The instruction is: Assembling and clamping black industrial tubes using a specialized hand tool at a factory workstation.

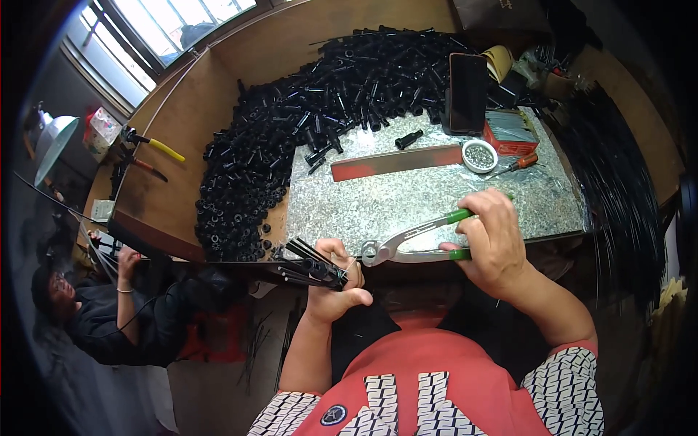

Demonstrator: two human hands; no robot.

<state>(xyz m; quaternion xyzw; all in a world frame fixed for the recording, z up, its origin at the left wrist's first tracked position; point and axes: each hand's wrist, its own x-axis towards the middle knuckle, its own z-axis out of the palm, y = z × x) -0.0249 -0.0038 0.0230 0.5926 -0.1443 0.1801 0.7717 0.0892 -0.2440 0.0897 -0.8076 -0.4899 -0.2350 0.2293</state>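
In my left hand, near the table's front edge, I grip a bundle of thin black rods with a black tubular part among them. A thin pale wire or tie shows by my fingers. My right hand is wrapped round the green handles of a pair of pliers, whose handles stand apart. The pliers' round head points left, close to my left fingers. Whether its jaws touch anything I cannot tell. A single black tubular part lies on the speckled stone slab beyond.
A large heap of black tubular parts fills the back and left. On the slab are a reddish bar, a white bowl of small metal pieces, a screwdriver and an upright phone. Long black rods hang at right. Another person sits left.
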